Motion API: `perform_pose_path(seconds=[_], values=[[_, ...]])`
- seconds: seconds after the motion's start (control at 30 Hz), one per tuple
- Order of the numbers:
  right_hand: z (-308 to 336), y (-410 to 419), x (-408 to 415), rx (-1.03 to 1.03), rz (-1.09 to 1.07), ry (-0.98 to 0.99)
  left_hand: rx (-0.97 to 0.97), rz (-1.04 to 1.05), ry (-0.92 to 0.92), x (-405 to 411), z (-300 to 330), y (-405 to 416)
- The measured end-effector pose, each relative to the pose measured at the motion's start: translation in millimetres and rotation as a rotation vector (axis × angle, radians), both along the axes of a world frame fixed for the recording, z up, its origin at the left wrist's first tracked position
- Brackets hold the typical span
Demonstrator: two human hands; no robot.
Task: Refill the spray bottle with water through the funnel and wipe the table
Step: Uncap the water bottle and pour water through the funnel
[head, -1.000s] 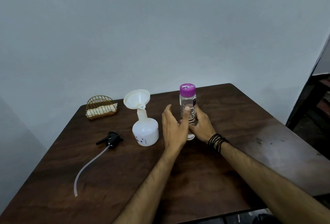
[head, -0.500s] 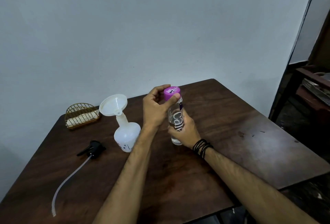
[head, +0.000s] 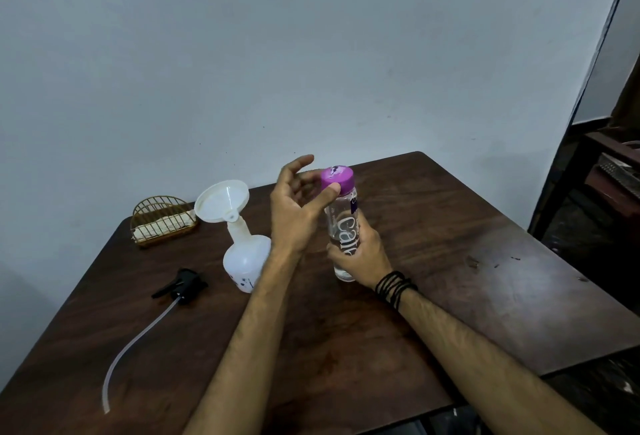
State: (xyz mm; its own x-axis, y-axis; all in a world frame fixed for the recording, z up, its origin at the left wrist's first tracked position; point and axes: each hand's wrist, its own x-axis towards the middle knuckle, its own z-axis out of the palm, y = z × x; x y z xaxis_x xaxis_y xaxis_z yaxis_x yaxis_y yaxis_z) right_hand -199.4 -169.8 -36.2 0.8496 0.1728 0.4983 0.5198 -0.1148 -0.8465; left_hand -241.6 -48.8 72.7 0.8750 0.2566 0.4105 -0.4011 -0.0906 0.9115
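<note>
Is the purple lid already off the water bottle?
No, the purple lid sits on top of the water bottle, with the left hand's thumb on its side.

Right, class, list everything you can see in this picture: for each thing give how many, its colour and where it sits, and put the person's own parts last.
Table: one, dark brown wood, against the wall.
Water bottle: one, clear with white lettering, upright at the table's middle.
Cap: one, purple, on the water bottle.
Spray bottle: one, white, upright left of the water bottle.
Funnel: one, white, tilted in the spray bottle's neck.
Spray head: one, black with a clear tube, lying on the table left of the spray bottle.
Wire basket: one, gold, far left corner, something pale inside.
Wristbands: several, black, right wrist.
Left hand: one, thumb on the cap.
Right hand: one, grips the water bottle's lower body.
</note>
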Motion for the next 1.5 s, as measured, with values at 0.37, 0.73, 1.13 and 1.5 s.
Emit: perform_pose_path(seconds=[0.37, 0.73, 1.13, 1.5], values=[[0.4, -0.2, -1.7, 0.001, 0.006, 0.013, 0.283, -0.131, 0.065, 11.7, 12.6, -3.6], [-1.4, -0.8, -0.6, -0.022, -0.011, 0.008, 0.258, -0.085, 0.100, 9.8, 13.7, -6.0], [-1.6, -3.0, -0.2, -0.067, -0.002, 0.014, 0.305, 0.337, -0.091, 10.4, 27.0, -31.8], [-7.3, -1.9, 2.8, -0.067, -0.035, -0.024, 0.544, 0.401, -0.207, -63.5, -35.1, 17.5]])
